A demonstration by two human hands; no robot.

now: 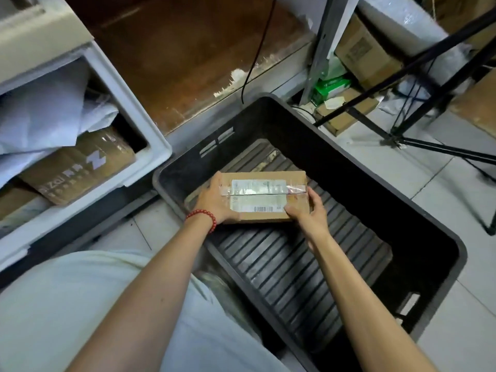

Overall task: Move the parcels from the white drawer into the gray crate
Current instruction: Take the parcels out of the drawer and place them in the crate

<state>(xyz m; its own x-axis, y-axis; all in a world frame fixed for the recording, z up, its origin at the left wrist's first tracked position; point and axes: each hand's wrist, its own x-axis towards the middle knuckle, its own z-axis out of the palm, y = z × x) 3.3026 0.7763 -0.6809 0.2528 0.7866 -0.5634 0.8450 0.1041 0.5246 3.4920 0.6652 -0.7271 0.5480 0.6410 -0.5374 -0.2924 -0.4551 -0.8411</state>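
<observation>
two bare hands hold one brown cardboard parcel (264, 196) inside the gray crate (362, 178). it is over the crate's ribbed bottom, near the corner closest to the white drawer (126, 103). the left hand (214, 202) wraps round the parcel's left end. the right hand (306, 210) grips the near right corner, with its fingers curled on the edge. the parcel lies flat, with its white label facing up and clear tape across the middle. i cannot tell if it touches the crate's bottom. a red bead bracelet (202, 216) sits on the left wrist. the white drawer stands open just left of the crate. in it lie a bigger brown box (80, 167) with white letters and some white bags (43, 116) on top of it. behind the crate there are more things: a black tripod (418, 103) and a shelf with more cardboard boxes (367, 52).
</observation>
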